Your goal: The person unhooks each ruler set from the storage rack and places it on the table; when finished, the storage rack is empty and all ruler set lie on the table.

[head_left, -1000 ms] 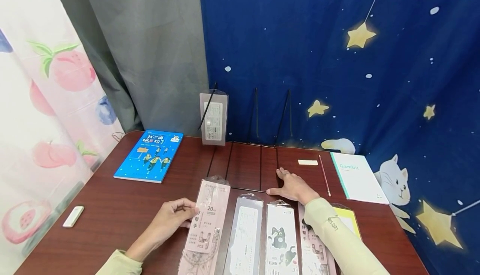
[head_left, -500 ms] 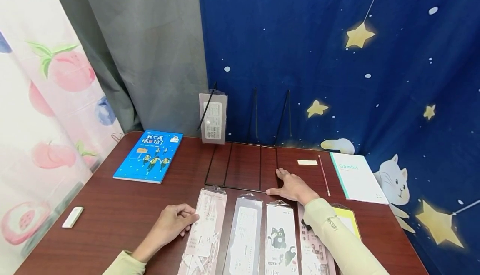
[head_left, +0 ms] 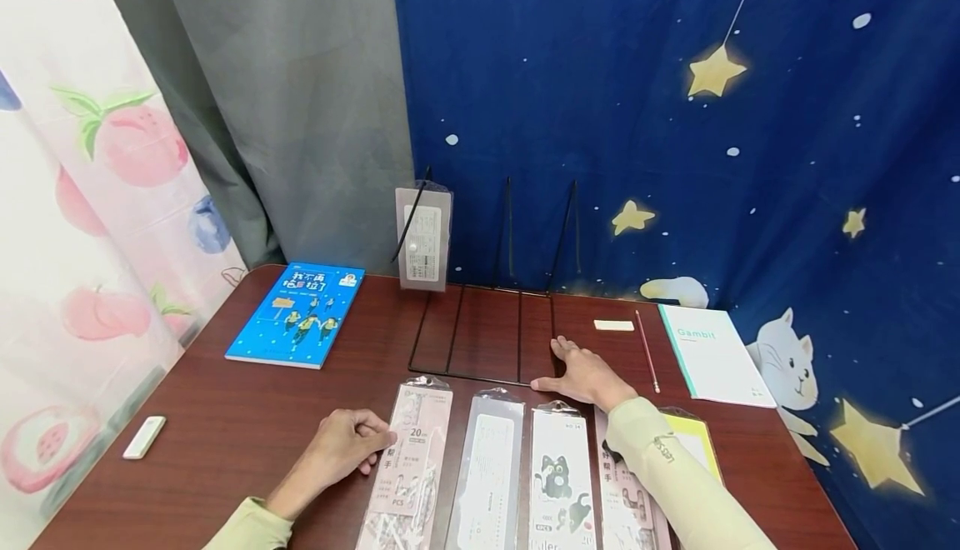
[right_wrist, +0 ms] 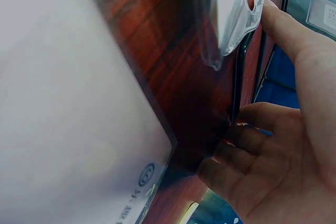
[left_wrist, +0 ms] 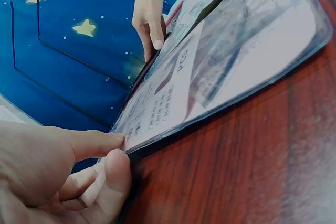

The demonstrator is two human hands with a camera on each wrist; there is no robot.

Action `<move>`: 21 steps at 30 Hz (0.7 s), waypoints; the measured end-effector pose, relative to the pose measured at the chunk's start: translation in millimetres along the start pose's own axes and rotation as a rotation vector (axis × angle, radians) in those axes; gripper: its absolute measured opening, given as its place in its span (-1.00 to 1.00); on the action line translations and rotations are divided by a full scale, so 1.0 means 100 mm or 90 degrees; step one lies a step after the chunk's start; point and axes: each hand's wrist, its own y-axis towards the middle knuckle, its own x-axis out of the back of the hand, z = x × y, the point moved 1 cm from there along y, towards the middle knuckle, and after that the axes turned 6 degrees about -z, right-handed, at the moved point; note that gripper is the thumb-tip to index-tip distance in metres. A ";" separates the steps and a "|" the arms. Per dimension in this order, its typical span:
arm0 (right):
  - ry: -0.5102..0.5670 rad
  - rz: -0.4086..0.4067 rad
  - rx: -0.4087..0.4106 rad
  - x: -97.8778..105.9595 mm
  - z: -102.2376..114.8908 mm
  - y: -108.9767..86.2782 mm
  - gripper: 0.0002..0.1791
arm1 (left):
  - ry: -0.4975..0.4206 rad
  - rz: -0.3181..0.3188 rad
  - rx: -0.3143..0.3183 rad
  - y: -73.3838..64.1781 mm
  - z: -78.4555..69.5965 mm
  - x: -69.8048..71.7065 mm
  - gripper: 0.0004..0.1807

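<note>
My left hand [head_left: 341,450] pinches the left edge of a pink ruler-set package [head_left: 408,458] between thumb and index finger; the left wrist view shows this package [left_wrist: 173,93] up close. The package lies at the left end of a row, just in front of a black wire rack [head_left: 483,378]. At the rack's front right corner rests my right hand [head_left: 588,377], thumb and fingers spread over the wire. A clear-sleeved package [head_left: 427,237] hangs on the rack's left hook. Between my hands lie a grey-white package [head_left: 491,467] and a cat-print ruler package [head_left: 561,475].
Under my right forearm lie another pink package [head_left: 626,492] and a yellow one [head_left: 693,442]. Farther right are an eraser [head_left: 613,325], a pencil [head_left: 648,352] and a Gambit notebook [head_left: 716,354]. A blue book [head_left: 296,314] and a small white object [head_left: 144,437] lie left.
My left hand has lowered the pink package and drawn it slightly towards me, so its top no longer overlaps the rack's front bar. My right hand stays on the rack.
</note>
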 end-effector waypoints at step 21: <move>-0.017 -0.004 0.005 -0.02 0.00 0.00 0.13 | -0.026 0.018 -0.094 0.34 -0.04 0.28 -0.62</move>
